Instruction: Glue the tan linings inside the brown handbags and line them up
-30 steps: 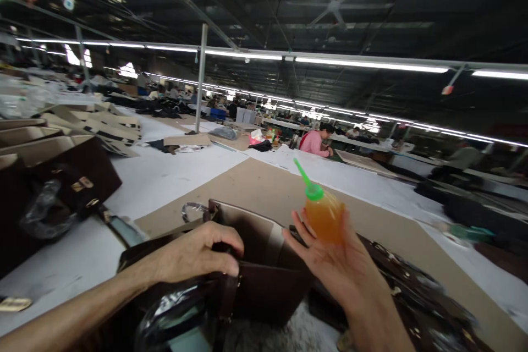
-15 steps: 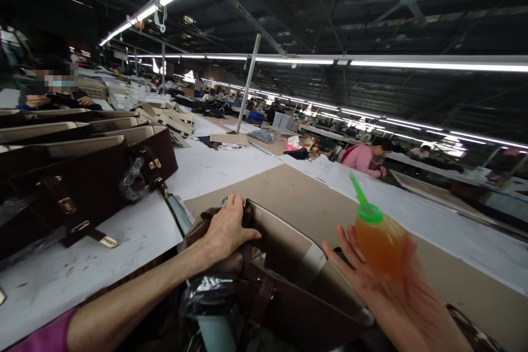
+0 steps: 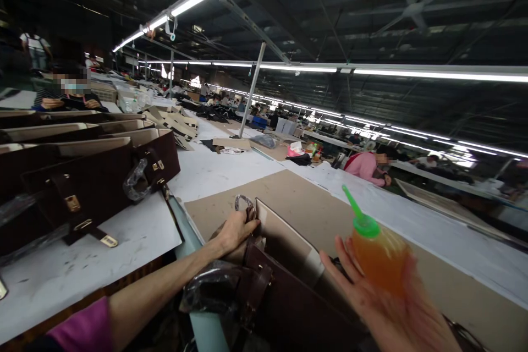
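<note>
A dark brown handbag [image 3: 297, 291] sits in front of me, its top open and its lining pale beige inside. My left hand [image 3: 233, 234] is closed on the bag's upper rim at the left end, thumb toward the inside. A plastic-wrapped handle [image 3: 244, 202] rises just above those fingers, and a second wrapped handle [image 3: 212, 286] is on the near side. In my right hand [image 3: 367, 308] rests a squeeze bottle [image 3: 379, 258] of orange liquid with a green cap and spout. It lies between thumb and palm, fingers stretched out beside the bag's right part.
Several dark brown bags [image 3: 94, 170] stand on the white-covered table at left. A brown board [image 3: 284, 192] lies beyond my bag. A pale blue tube [image 3: 208, 330] runs below it. Co-workers sit at left and at far right, one in a pink top [image 3: 365, 168].
My left hand has shifted its grip on the rim, and the wrapped handle above it now shows more fully. The bottle stays in my right hand. The view has tilted slightly.
</note>
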### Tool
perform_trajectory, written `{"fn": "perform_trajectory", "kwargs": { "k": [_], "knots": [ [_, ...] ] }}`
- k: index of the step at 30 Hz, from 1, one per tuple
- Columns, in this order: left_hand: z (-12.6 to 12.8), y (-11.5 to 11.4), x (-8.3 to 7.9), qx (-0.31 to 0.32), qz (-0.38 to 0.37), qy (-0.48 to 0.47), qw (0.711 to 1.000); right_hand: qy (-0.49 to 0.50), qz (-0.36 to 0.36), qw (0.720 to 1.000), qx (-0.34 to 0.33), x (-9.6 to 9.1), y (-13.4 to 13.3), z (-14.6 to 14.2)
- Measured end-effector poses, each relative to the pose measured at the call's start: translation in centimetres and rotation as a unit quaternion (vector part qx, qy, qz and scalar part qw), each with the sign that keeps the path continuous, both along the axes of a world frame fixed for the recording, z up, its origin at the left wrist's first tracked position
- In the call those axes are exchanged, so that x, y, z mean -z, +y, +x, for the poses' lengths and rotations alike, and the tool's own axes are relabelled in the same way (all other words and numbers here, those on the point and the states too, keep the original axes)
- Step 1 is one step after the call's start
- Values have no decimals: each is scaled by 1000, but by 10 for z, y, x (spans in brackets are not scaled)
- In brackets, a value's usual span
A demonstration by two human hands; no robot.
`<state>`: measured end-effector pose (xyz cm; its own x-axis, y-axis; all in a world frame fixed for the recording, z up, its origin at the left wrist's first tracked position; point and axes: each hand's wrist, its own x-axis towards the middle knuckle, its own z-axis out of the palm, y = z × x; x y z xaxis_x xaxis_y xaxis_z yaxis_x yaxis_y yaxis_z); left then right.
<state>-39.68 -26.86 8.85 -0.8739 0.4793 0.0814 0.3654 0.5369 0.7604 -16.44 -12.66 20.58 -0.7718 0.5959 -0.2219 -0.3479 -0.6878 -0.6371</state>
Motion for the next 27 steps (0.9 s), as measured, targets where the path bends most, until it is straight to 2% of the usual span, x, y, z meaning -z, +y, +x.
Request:
{"fn": "perform_trajectory", "kwargs": {
  "k": [3,5,7,9,12,16,19,21,24,27],
  "knots": [
    [0,-4,8,23,55,-7,998,8,3,1000,6,1,1,-1],
    [-2,-6,11,47,154,-36,986,12,3,1000,6,1,2,-1],
    [-6,-7,9,79,258,-88,959,15,-10,1000,20,-1,3,0],
    [-11,-6,-2,117,311,-124,935,11,-37,998,43,-3,3,2],
    [-18,-2,-35,188,314,-123,923,4,-69,995,70,-6,0,7],
    [-32,10,-98,297,224,-92,924,-19,-57,991,116,-3,-3,17],
    [-39,24,-143,362,97,-13,927,-45,-55,989,131,7,1,30],
    [-39,36,-166,419,1,34,907,-70,-59,986,143,14,5,40],
    [-30,60,-180,487,-128,78,861,-95,-27,980,171,23,10,55],
    [-12,83,-168,507,-228,95,826,-113,62,971,201,27,13,67]
  ]
}}
